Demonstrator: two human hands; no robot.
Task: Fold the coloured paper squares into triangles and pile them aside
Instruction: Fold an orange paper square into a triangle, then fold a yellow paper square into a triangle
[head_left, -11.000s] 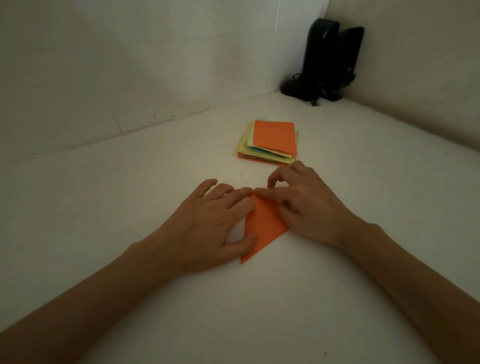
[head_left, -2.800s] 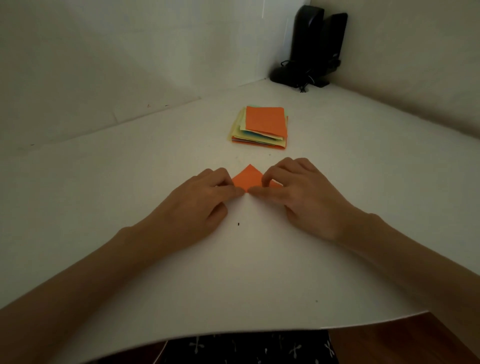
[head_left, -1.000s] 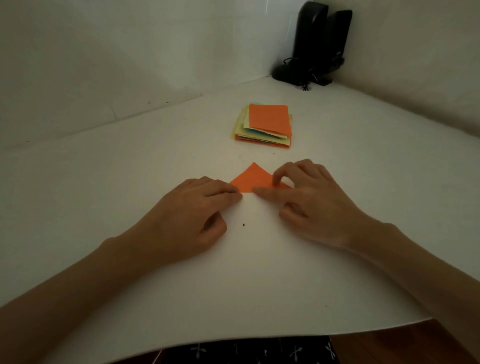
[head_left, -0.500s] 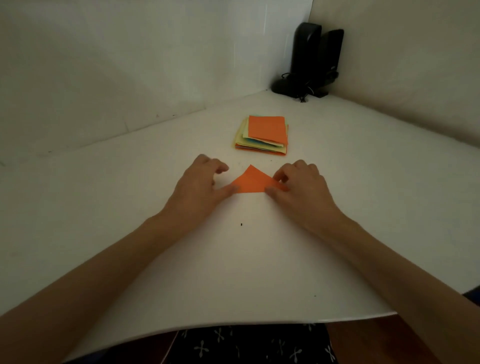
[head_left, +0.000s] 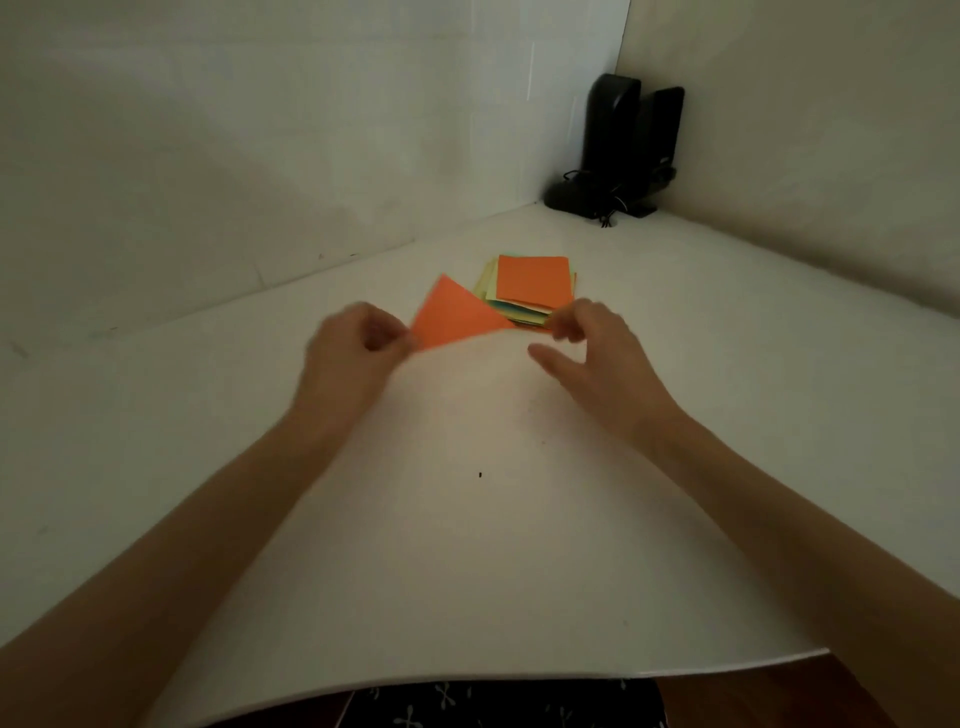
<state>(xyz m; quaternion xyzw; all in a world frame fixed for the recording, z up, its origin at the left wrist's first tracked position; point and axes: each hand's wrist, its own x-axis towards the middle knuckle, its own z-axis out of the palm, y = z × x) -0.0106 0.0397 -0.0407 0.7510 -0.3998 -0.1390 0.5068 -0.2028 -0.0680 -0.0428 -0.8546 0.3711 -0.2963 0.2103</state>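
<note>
An orange paper folded into a triangle (head_left: 453, 313) is lifted off the white table (head_left: 467, 545), its point tilted up and to the left. My left hand (head_left: 353, 353) pinches its left corner. My right hand (head_left: 587, 343) is just right of the triangle's right tip, fingers loosely curled and thumb spread, with no paper seen in it. Behind the triangle lies the stack of coloured paper squares (head_left: 532, 288), an orange square on top, yellow and blue-green sheets showing beneath.
Black speakers (head_left: 618, 150) with a cable stand in the far corner where two pale walls meet. The table's curved front edge (head_left: 519, 675) runs across the bottom, with dark patterned cloth below it. A small dark speck (head_left: 480, 474) lies mid-table.
The triangle lay flat under both hands' fingertips. Now my left hand has lifted it and carried it up and left, and my right hand has come off it.
</note>
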